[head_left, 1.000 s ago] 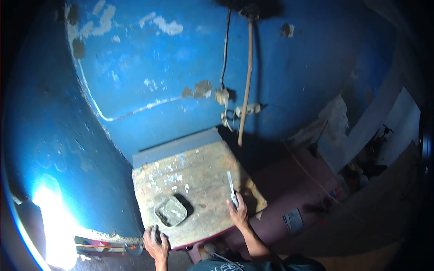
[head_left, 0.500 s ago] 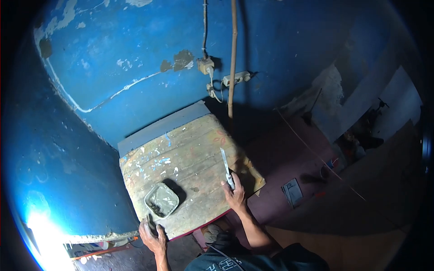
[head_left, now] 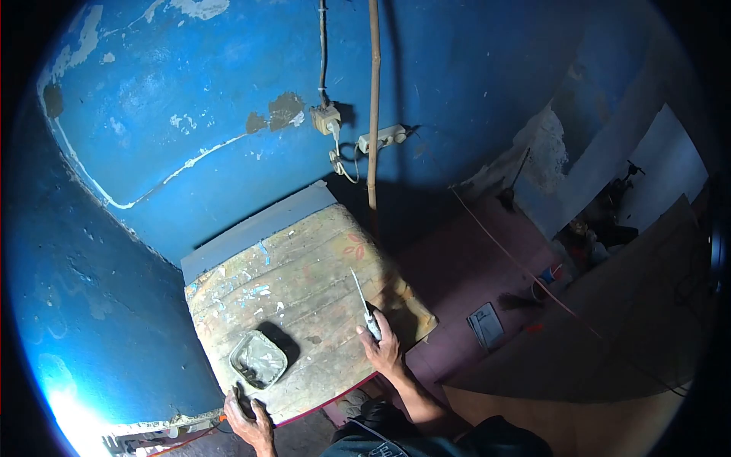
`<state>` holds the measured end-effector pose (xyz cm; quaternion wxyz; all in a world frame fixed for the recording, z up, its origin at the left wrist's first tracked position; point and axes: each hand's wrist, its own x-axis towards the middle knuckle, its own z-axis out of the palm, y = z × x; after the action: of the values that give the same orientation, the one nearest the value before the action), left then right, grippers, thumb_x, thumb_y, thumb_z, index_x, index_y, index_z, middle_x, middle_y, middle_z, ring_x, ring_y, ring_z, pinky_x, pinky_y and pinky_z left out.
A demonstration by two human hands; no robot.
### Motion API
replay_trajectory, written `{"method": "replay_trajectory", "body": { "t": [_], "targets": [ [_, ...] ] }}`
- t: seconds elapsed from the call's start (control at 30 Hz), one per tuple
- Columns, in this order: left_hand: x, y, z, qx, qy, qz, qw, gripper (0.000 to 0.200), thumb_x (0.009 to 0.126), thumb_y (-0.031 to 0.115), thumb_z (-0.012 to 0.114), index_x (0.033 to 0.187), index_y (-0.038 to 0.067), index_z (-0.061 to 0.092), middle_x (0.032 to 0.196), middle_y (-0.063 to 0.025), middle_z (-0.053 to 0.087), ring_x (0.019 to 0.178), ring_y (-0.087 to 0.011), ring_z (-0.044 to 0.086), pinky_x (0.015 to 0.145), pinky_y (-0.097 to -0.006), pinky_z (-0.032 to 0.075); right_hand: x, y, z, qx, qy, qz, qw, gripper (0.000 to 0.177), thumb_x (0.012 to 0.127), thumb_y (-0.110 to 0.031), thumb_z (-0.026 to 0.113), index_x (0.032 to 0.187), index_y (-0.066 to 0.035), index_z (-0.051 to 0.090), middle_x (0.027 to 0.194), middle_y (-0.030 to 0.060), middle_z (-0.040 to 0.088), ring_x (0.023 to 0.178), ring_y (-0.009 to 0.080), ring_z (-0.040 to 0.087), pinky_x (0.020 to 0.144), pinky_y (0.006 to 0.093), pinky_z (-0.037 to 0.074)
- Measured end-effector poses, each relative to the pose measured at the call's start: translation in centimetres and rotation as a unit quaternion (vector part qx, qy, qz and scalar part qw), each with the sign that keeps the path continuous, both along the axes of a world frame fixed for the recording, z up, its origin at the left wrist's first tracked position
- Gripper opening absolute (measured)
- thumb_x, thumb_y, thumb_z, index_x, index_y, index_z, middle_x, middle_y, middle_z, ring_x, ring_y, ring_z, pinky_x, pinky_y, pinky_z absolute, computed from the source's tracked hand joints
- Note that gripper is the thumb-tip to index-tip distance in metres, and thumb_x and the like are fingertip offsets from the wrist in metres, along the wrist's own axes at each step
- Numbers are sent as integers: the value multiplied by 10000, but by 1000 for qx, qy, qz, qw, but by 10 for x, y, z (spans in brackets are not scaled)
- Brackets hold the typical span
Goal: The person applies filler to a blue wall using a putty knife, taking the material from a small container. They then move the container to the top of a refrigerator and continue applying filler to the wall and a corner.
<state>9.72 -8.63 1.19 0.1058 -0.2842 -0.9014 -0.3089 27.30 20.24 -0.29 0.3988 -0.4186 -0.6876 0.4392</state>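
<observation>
My right hand is closed around the grey handle of a long thin-bladed tool, its blade pointing up and away over the worn tabletop. At the near left edge of the tabletop is my left hand, thumb and fingers apart, with a small dark shape along the fingers that I cannot make out. Just beyond it stands a squarish container with greyish wet material inside. White and blue flecks are scattered over the table's left part.
A bamboo pole rises behind the table, beside a wall socket and a power strip. The blue wall borders the table's far side. A flat rectangular item lies on the floor at right.
The whole view has shifted, so table and container sit lower and further left. My right hand still holds the tool, whose blade now looks narrower. My left hand remains at the table's near edge.
</observation>
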Motion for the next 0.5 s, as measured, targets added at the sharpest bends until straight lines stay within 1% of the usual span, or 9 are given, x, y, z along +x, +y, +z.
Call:
{"method": "replay_trajectory", "body": {
  "t": [0.17, 0.23, 0.27, 0.3, 0.37, 0.5],
  "targets": [
    [3, 4, 6, 9, 1, 3, 1000, 477, 874, 154, 639, 1310, -34, 591, 1277, -223, 623, 1212, -409, 561, 1064, -478, 410, 1, -1, 3, -4, 12, 19, 1000, 583, 953, -353, 704, 1387, -13, 515, 1157, 252, 681, 1051, 385, 692, 868, 413, 550],
    [3, 3, 9, 6, -9, 5, 1000, 479, 870, 161, 642, 1310, -22, 597, 1269, -222, 625, 1210, -406, 563, 1063, -476, 413, 2, -1, 0, 2, -16, 17, 1000, 586, 954, -346, 703, 1399, -20, 504, 1165, 243, 680, 1047, 386, 692, 868, 409, 550],
    [3, 2, 8, 11, 0, 7, 1000, 483, 859, 164, 645, 1305, -15, 604, 1259, -218, 630, 1207, -403, 566, 1058, -475, 419, 3, -1, 9, -5, -25, 27, 999, 589, 957, -350, 697, 1410, -32, 495, 1162, 238, 681, 1043, 383, 694, 863, 411, 551],
    [3, 2, 8, 9, -2, 9, 1000, 485, 853, 163, 645, 1302, -17, 608, 1260, -216, 632, 1205, -402, 569, 1058, -473, 422, 2, 1, 4, 23, -25, 29, 999, 587, 960, -357, 690, 1414, -43, 494, 1156, 241, 680, 1051, 380, 691, 864, 417, 549],
    [3, 2, 6, 14, -9, 15, 1000, 490, 845, 151, 647, 1303, -18, 609, 1265, -216, 633, 1205, -400, 571, 1063, -471, 421, -1, 1, 3, 32, 21, 22, 999, 536, 957, -339, 690, 1364, -24, 541, 1122, 216, 682, 979, 334, 686, 845, 389, 540],
    [4, 2, 8, 14, -12, 6, 1000, 489, 842, 121, 646, 1308, -22, 607, 1271, -214, 633, 1209, -395, 572, 1067, -467, 421, 1, -2, -2, 21, 2, 10, 1000, 546, 953, -343, 698, 1369, -27, 539, 1122, 215, 686, 984, 333, 692, 849, 391, 543]
  ]
}}
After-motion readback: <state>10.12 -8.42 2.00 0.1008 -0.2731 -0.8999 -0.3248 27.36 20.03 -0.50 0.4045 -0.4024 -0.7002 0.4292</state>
